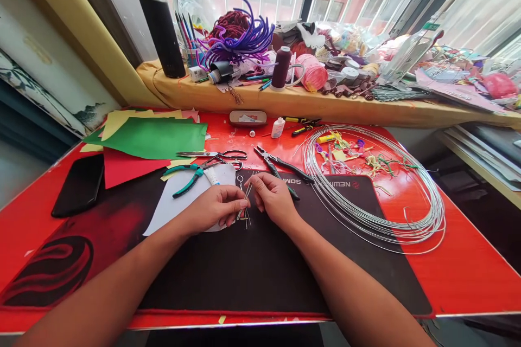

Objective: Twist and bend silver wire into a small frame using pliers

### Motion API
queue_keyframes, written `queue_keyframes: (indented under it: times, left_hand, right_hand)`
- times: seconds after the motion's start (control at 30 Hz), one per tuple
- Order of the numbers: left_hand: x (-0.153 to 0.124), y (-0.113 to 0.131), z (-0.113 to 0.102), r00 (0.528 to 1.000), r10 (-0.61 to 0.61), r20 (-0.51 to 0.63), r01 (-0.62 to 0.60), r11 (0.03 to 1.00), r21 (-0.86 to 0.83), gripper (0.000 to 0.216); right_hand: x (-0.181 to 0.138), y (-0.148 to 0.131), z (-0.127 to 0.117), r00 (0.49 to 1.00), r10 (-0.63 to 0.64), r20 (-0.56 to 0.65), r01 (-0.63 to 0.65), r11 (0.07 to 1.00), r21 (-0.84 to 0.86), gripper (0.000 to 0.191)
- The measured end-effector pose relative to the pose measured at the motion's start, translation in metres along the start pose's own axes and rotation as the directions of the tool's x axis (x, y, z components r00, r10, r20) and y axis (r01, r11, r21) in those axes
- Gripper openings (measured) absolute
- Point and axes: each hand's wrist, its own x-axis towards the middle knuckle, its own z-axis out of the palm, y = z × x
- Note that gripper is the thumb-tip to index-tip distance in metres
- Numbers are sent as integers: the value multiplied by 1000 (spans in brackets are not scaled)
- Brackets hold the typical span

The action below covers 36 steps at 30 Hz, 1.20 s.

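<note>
Between my two hands are thin pieces of metal wire [247, 193], some hanging below the fingers and one rising with a small loop at its top. My left hand [222, 206] pinches the wires between thumb and fingers. My right hand [272, 195] is closed with thumb and fingertip on the upper part of the same wires. Under and beside my left hand lies a white sheet of paper [163, 211]. Green-handled pliers [191, 176] and scissors [228, 155] are just beyond it. Black-handled pliers [277, 162] lie behind my right hand.
A big coil of silver wire [427, 200] lies on the right, with colourful scraps [345, 152] inside. A black phone [79, 184] and green paper [163, 133] are at left. A glue bottle [278, 127] stands behind. Yarn and a flask [160, 32] crowd the sill.
</note>
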Motion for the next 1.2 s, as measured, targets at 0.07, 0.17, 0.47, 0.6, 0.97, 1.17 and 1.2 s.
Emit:
queue_keyframes:
  times: [0.07,0.17,0.47,0.6,0.97,1.17,1.2]
  left_hand:
    - [0,2,-1,999,6,-33,-6,1000,-8,40]
    - [0,3,0,999,20,-45,-19,1000,11,41]
    - [-1,-2,4,996,-24,85,27,999,-28,37]
    - [-2,-3,4,1000,6,30,-5,1000,-29,35]
    - [5,-1,-10,951,125,-281,-146,988,-55,43]
    - [1,-9,3,977,161,-138,-142,980,137,19]
    - [0,-9,4,979,161,-128,-142,979,147,19]
  right_hand:
    - [1,-1,-2,1000,1,4,-1,1000,12,43]
    - [2,-2,-4,1000,-5,-7,5,1000,2,40]
    - [1,-1,-3,1000,-25,-9,25,999,-28,39]
    - [0,-5,-5,998,-45,-40,44,998,-33,36]
    - [-2,-1,-1,997,-48,-66,43,996,-82,38]
    - [-2,6,2,999,-40,-27,37,993,-110,34]
    - [-3,6,2,999,-38,-26,35,992,-124,34]
